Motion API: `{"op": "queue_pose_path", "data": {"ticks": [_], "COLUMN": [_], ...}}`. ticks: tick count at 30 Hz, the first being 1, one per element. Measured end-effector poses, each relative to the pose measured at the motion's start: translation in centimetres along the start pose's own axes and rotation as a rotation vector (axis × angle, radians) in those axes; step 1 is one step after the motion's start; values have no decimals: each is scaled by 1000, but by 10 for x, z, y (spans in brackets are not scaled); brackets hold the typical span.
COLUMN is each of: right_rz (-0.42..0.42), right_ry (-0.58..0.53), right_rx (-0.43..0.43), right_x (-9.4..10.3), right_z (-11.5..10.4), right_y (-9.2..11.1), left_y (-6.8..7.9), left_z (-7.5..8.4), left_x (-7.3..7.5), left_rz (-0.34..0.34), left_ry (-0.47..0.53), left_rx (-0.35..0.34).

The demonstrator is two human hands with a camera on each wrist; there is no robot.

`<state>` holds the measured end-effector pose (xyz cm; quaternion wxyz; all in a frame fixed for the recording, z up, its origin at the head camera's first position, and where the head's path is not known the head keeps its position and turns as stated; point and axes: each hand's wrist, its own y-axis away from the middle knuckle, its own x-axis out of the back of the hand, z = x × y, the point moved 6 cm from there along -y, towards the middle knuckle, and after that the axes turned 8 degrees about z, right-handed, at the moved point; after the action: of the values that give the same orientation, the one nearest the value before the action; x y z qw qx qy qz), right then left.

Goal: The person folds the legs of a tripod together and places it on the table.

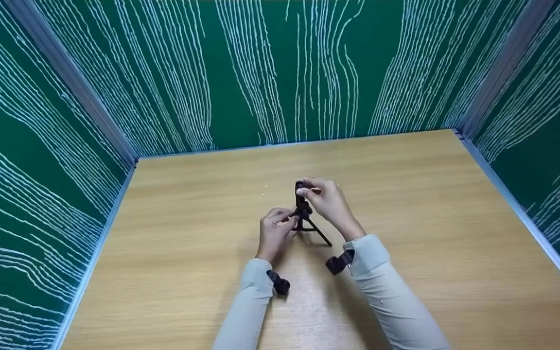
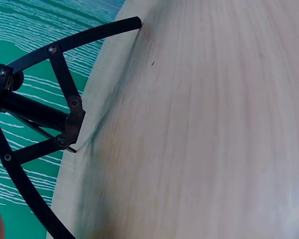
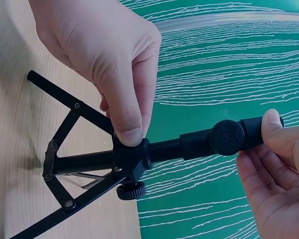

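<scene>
Both hands (image 1: 331, 201) pinch the black tripod (image 3: 129, 162), well apart from the table's far edge (image 1: 296, 145)

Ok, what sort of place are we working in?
Probably a partitioned workstation or booth: a light-brown, wood-grained tabletop is bordered by green panels patterned with wavy white lines, with straight grey posts at the two far corners.

The tripod (image 3: 134, 158) is black. The sleeves (image 1: 396, 296) are plain pale grey, the tabletop (image 1: 187, 218) is tan with streaky wood grain, and the green walls (image 1: 229, 107) carry wavy white lines.
</scene>
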<state>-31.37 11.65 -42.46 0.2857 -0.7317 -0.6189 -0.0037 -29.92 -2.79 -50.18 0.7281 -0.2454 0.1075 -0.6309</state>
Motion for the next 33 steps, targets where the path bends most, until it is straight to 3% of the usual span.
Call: {"op": "queue_pose_path", "data": {"ticks": [18,27,33], "right_rz": [-55,-48,-34], "right_ry": [-12,-17,-8], "right_rx": [-11,-23,-29], "right_x": [-2,0,2], "right_z": [-1,-1,-1], "right_y": [-3,-2,-2], "left_y": [-1,1,0], "left_z": [0,1,-1], "left_x": [2,1,-1], "left_rz": [3,11,12], "left_ry": [26,29,-3], "left_rx": [21,40,17]}}
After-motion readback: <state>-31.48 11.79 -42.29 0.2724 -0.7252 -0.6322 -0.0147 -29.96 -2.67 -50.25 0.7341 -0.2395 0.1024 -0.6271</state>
